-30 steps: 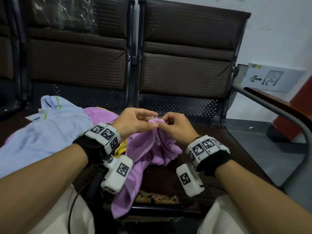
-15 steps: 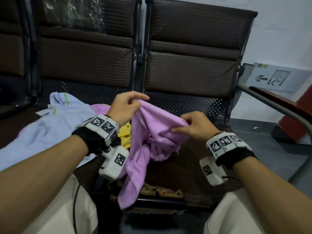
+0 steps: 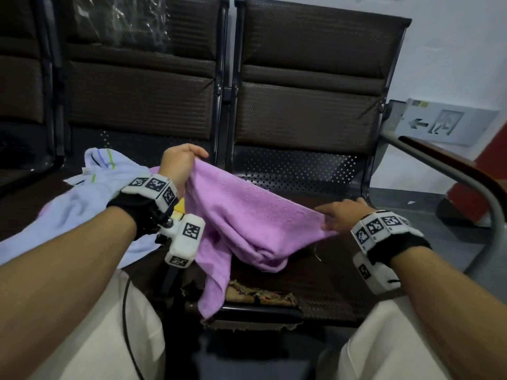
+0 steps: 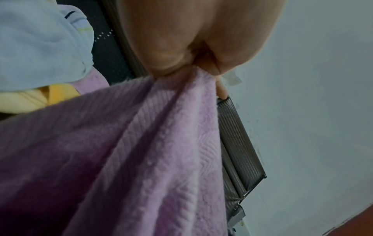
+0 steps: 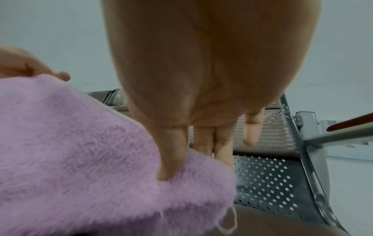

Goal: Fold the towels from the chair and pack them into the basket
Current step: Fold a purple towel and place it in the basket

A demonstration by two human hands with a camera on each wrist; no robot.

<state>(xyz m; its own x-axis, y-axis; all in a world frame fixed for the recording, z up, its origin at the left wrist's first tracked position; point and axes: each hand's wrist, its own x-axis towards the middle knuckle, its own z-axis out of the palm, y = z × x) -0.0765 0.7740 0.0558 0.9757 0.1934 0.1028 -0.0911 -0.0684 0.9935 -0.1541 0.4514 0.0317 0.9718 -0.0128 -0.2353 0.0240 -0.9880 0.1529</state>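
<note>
purple towel point(image 3: 247, 215) stretched btwn 2 hands, lower part bunched.

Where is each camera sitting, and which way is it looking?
Head: worn on the head, looking forward and down at the chair; both forearms show, left hand and right hand stretching the purple towel.
Left wrist: looks along the left hand, which pinches the purple towel; blue towel behind.
Right wrist: looks along the right hand, which pinches the purple towel.
All three views share the purple towel.
</note>
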